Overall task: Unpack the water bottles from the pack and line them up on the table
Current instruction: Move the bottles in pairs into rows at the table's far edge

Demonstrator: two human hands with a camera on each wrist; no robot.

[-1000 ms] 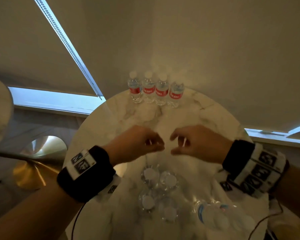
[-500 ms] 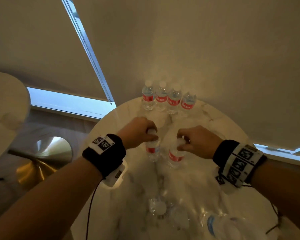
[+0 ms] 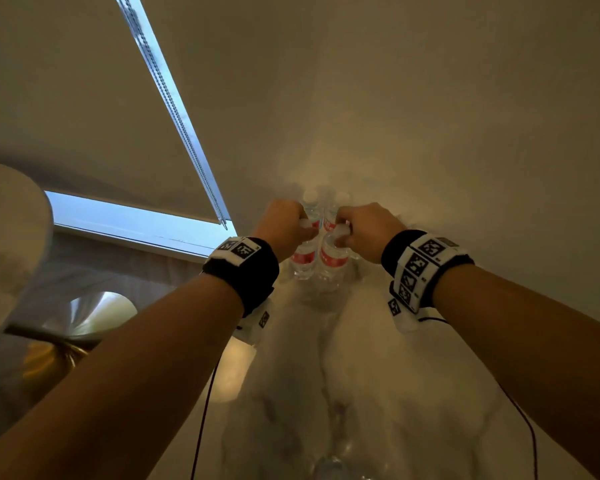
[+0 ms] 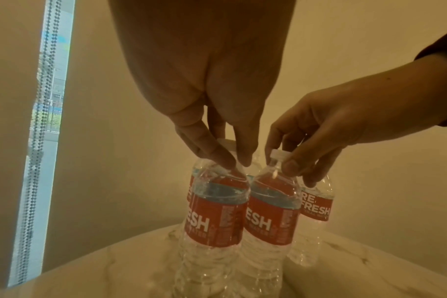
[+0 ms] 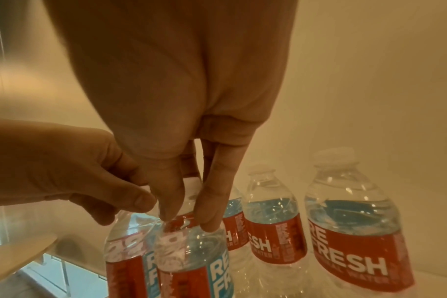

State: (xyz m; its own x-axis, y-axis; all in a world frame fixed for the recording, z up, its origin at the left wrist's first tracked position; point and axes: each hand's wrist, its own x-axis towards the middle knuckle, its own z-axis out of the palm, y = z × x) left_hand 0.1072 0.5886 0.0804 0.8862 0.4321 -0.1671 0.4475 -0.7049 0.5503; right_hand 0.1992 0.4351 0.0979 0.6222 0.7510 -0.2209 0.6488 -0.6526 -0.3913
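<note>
Clear plastic, thin and ribbed, made up every water bottle on the round marble table [image 3: 378, 358], each with a red wrap label and a white screw cap. Two bottles stood upright just in front of a back row of the same bottles, their long axes vertical, so each neck lay straight below the fingers that held it. The left hand [image 3: 284, 226] pinched the neck of the left bottle [image 4: 214, 211] under its cap, thumb and fingertips closed on it from above. The right hand [image 3: 368, 230] pinched the neck of the right bottle [image 4: 270, 213] the same way, fingers curled about the cap. Both bottles sat side by side, touching or nearly so. From the left wrist view their bases seemed to rest on the marble, though glare hid the contact. Behind them the back row [image 5: 273, 221] stood upright, near the table's far edge and a pale roller blind. Each hand was nearest its own bottle, so release looked like a matter of opening the fingers upward. The rounded, smooth bottles would probably tip if nudged sideways. Near the table's close edge, a blurred cap shape [image 3: 329, 465] suggested more bottles awaited.
</note>
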